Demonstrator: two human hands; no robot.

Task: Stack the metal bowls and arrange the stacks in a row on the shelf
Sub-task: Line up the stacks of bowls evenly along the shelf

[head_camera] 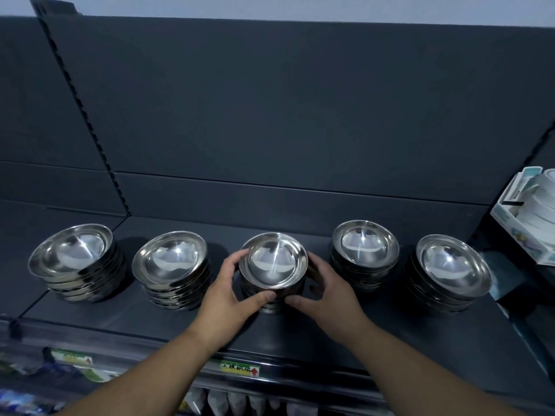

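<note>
Metal bowls sit in five stacks in a row on the shelf (pixel 390 331). Head view: left hand (pixel 231 283) and right hand (pixel 327 289) both cup the middle stack (pixel 273 262) — thumbs at the near side, fingers curled round the flanks. Its top bowl looks tilted, not nested flat; same on the far-left stack (pixel 75 256) and second stack (pixel 172 262). Risk: a squeeze or shove low on slick steel could let the upper bowls slide off. The fourth stack (pixel 365 247) is near the right knuckles — a wide move could knock it. The far-right stack (pixel 450 265) stands near the boxed white dishes (pixel 528 211).
</note>
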